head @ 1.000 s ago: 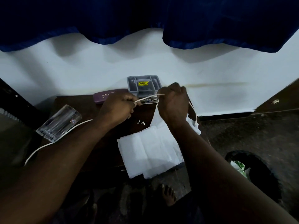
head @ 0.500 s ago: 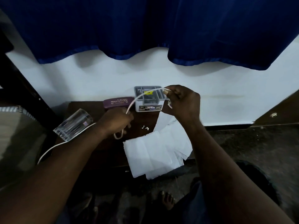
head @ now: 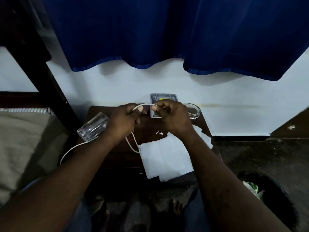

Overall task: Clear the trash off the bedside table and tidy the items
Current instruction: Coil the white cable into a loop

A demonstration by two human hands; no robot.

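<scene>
- The clear glass (head: 92, 127) lies tipped at the left edge of the tabletop (head: 150, 129), against the left forearm; a wider arm swing could roll it off.
- The left hand (head: 124, 119) has its grip pressed around the white cable (head: 132, 144), whose loop hangs below and whose tail trails off the left edge, so it could snag on the glass.
- The right hand (head: 172, 117) pinches the cable's other end above the grey organiser (head: 163, 97).
- White tissues (head: 165, 158) overhang the front edge and may slide to the floor.
- A glass ashtray (head: 193, 111) sits just beside the right hand.
- The bin (head: 267, 195) waits on the floor, right.
</scene>
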